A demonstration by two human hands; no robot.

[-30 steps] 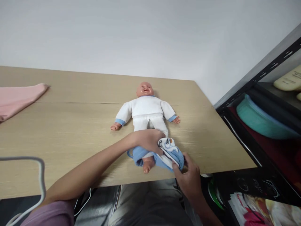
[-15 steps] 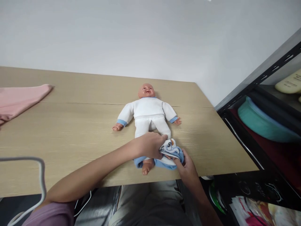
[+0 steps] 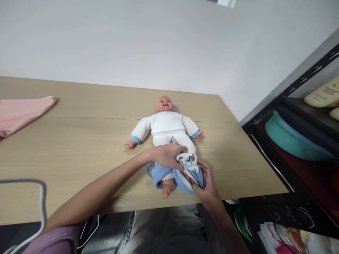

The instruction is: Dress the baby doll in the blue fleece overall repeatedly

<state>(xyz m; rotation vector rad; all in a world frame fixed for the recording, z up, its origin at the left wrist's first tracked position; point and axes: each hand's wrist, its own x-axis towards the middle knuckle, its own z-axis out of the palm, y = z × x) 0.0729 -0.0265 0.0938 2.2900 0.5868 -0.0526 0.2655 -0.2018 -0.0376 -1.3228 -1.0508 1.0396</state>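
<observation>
A blue-and-white garment (image 3: 195, 171) with an embroidered cartoon face (two round eyes) lies bunched around the lower legs of a doll (image 3: 166, 121) in white clothes. The doll lies face up near the front edge of a wooden table (image 3: 92, 137), one bare foot sticking out. The left hand (image 3: 169, 156) pinches the garment's upper part; the right hand (image 3: 209, 185) grasps its right side. Far left lies pink cloth (image 3: 22, 114); at right, a teal basin (image 3: 293, 139) sits on a shelf.

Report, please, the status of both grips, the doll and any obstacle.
Left grip, right grip: both holding blue-and-white cloth. Doll: face up on table, cloth at its lower legs. No obstacle visible.
</observation>
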